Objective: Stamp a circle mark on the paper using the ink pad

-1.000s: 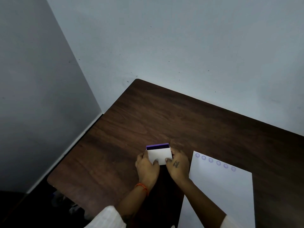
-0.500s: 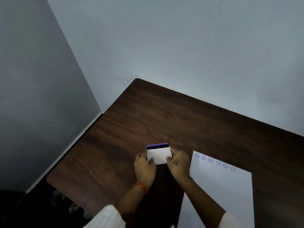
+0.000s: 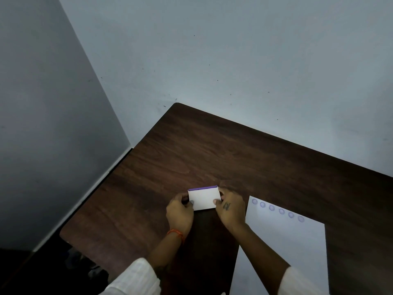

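A plain room corner, sort of place unclear

A dark brown wood-grain table (image 3: 212,158) stands pushed into the corner between bare pale blue-grey painted walls (image 3: 234,50); a white paper sheet (image 3: 287,241) with purple circle stamps lies on it.

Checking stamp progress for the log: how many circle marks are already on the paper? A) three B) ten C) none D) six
D: six faint purple circle marks run in a row along the far edge of the paper, while the left hand and right hand both grip the ink pad on the table.
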